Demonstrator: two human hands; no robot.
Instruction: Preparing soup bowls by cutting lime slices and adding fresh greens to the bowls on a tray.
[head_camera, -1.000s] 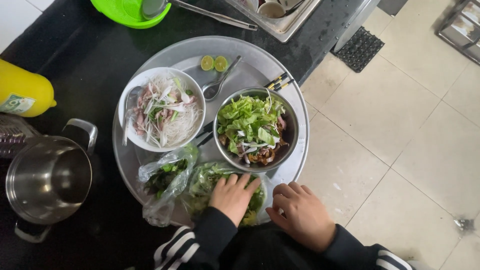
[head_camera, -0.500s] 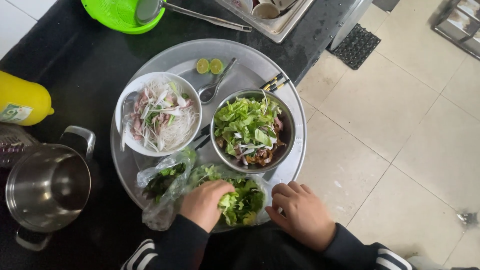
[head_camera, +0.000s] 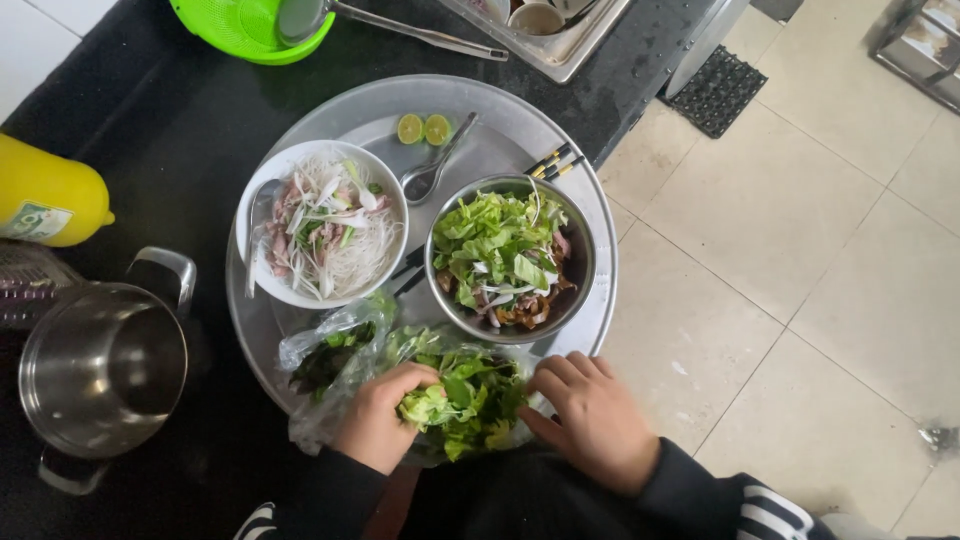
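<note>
Below, our left hand curls its grip around a clump of greens at the tray's near edge; our right hand rests beside them, fingers loosely spread.

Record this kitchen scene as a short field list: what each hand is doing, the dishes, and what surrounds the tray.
Left hand: grip closed on green leaves
Right hand: fingers touching the leaves' edge
Tray: round, metal, on a black counter
White bowl: noodles, meat, onion
Metal bowl: lettuce over meat
Also on tray: two lime halves, spoon
Beside tray: steel pot, yellow bottle
</note>
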